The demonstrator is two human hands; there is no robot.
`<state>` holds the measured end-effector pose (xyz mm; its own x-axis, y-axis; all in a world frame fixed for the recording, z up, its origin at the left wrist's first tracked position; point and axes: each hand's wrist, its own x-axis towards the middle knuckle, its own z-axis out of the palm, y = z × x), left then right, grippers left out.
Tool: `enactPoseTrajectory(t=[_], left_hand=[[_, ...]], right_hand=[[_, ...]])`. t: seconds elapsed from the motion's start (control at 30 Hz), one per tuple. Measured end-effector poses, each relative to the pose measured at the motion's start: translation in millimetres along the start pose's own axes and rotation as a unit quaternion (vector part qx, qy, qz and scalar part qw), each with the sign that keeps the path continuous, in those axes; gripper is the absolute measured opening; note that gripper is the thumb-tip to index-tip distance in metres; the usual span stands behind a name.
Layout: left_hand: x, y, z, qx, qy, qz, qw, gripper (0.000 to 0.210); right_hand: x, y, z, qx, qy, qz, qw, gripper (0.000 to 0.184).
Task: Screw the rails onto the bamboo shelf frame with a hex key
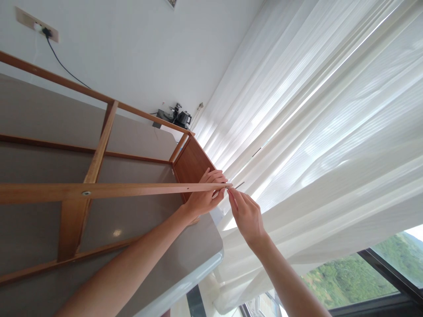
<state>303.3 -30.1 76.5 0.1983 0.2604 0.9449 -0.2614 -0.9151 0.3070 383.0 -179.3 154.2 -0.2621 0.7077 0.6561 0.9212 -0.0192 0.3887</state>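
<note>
While my head was tilted way over, so the whole room looked sideways, I had both hands up at the end of a wooden rail [125, 190] on a wooden frame [99, 149]. That rail ran from the left edge of the frame across to just right of the middle. My left hand [205, 193] was wrapped around its end, fingers [216, 176] curled over the top and thumb underneath, so closed on the wood, not loose. My right hand [246, 215] was just beside it, a bit lower right, thumb and fingertips [231, 196] pinched together right at the tip of the rail. It looked like I was pinching something tiny there, but honestly it was too small to tell what, or whether I only touched the rail end.

Behind my left hand sat a reddish-brown side panel [190, 165] of the same frame, and the frame stood on a grey table [185, 246] with a rounded pale edge at lower middle. White curtains [313, 132] filled the right half, very close behind my right hand. Upper left had a wall socket [36, 25] with a black cable [64, 66] hanging from it, and a dark kettle [183, 118] was sitting far back near the middle. Bottom right, a window [373, 275] showed green hills.
</note>
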Motion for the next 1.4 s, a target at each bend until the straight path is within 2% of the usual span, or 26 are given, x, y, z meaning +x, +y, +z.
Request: enactPoseTrajectory(t=[0.43,0.73,1.0,1.13,1.4], left_hand=[[-0.5,0.3,0.0,-0.004,-0.005,-0.012,1.000,0.024],[0.5,0.7,-1.8,-0.002,-0.001,-0.006,1.000,0.023],[0.0,-0.3,-1.9,-0.004,0.004,0.002,1.000,0.025],[0.3,0.4,-2.2,-0.001,0.001,0.000,1.000,0.025],[0.2,0.2,-2.1,0.001,-0.007,-0.009,1.000,0.025]], right_hand=[[-0.4,3.4,-0.3,-0.029,-0.012,-0.046,0.998,0.024],[5.5,6.9,-4.3,-0.057,0.002,-0.140,0.988,0.037],[13.4,-0.4,-9.3,-0.076,-0.004,-0.168,0.983,0.032],[6.2,4.9,-4.2,-0.028,-0.004,-0.141,0.990,0.036],[-3.9,5.8,5.8,0.087,0.021,-0.016,0.996,0.031]])
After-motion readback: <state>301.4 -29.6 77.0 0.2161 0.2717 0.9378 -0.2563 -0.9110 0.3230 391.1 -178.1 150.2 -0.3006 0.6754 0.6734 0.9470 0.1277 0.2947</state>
